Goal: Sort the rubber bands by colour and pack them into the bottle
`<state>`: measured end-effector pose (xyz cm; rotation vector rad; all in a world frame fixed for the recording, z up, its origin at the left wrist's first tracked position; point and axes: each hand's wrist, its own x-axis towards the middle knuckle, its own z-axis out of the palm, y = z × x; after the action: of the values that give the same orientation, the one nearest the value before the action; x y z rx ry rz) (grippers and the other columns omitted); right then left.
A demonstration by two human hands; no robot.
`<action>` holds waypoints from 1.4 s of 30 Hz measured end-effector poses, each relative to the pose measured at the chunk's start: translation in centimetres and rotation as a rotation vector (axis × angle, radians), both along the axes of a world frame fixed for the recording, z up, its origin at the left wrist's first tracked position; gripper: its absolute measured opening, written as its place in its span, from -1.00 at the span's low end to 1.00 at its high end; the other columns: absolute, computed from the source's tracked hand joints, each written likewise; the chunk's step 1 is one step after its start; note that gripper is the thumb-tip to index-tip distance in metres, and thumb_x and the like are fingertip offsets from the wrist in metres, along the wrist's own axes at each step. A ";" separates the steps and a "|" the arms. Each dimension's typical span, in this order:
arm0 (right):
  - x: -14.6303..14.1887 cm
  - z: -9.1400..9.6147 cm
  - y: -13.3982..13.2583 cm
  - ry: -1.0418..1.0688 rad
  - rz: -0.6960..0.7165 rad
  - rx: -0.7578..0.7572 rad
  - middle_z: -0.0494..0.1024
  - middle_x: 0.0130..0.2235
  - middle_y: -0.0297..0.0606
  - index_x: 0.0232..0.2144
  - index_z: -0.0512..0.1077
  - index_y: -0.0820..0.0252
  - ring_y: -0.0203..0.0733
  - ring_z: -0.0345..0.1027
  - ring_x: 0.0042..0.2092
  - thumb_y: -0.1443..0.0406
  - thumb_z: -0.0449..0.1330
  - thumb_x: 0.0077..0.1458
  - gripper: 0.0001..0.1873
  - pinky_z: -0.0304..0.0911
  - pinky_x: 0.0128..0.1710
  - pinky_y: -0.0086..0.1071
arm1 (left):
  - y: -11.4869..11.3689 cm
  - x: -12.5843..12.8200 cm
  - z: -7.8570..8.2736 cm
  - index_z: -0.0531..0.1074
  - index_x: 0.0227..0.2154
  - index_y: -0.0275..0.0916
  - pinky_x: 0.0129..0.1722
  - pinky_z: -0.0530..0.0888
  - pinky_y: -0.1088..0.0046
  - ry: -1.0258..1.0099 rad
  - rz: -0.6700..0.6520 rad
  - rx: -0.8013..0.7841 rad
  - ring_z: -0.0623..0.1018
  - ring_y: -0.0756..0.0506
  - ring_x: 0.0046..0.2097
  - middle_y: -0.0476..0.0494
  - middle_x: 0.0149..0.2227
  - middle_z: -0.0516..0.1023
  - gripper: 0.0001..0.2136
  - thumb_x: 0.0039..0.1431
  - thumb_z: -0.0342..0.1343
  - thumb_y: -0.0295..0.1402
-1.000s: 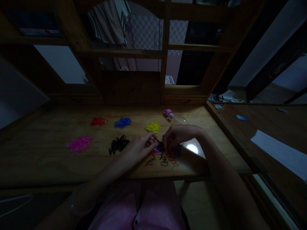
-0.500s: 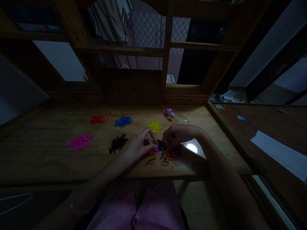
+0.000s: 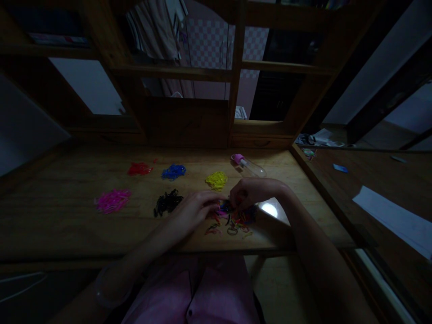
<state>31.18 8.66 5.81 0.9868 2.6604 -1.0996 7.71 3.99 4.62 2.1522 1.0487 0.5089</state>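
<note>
Dim desk (image 3: pixel 84 234) bearing a red pile (image 3: pixel 139 169), blue pile (image 3: pixel 173 172), yellow pile (image 3: pixel 216 180), pink pile (image 3: pixel 113 201) and black pile (image 3: pixel 168 202): 5 colours set apart. Apparently unsorted: 1 mixed heap of bands (image 3: pixel 249 215) near the front edge. At its left, a half-curled left hand (image 3: pixel 199 204); over it, a bent right hand (image 3: pixel 249 191); any pinch too dark to tell.

Dim light leaves corners murky; a round white glare (image 3: pixel 270 209) (easily the brightest spot) marks the pale-brown wooden desktop (image 3: pixel 67 180), and wide-angle distortion slants the edges.
</note>
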 end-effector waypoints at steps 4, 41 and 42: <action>-0.1 0.1 -0.1 -0.048 -0.030 -0.028 0.53 -0.40 -0.34 -0.26 0.55 0.25 -0.36 0.29 -0.42 0.42 0.25 -0.03 -0.78 0.12 -0.46 -0.52 | -0.3 0.1 -0.2 0.48 0.01 -0.07 0.03 0.40 0.38 0.005 -0.025 0.023 0.54 -0.10 0.00 -0.04 -0.03 0.58 -0.64 0.20 0.03 -0.50; 0.5 0.1 0.7 0.314 -0.215 -0.257 0.60 -0.29 -0.23 -0.19 0.52 0.25 -0.28 0.44 -0.33 0.30 0.18 0.13 -0.79 0.32 -0.34 -0.43 | -0.6 -0.3 -0.3 0.56 -0.24 -0.14 -0.15 0.45 0.38 0.021 -0.073 -0.084 0.57 -0.08 -0.18 -0.06 -0.19 0.62 -0.79 0.20 0.02 -0.43; 0.2 -0.2 0.9 0.352 -0.257 -0.176 0.59 -0.30 -0.22 -0.19 0.51 0.26 -0.28 0.43 -0.34 0.30 0.17 0.13 -0.78 0.30 -0.35 -0.43 | -0.6 -0.4 -0.3 0.55 -0.23 -0.16 -0.20 0.46 0.39 0.012 -0.042 -0.105 0.58 -0.07 -0.25 -0.07 -0.21 0.62 -0.81 0.19 0.05 -0.41</action>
<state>31.35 9.55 5.63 1.2243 2.6783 -1.6713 7.35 3.41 4.35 2.0826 1.0117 0.4120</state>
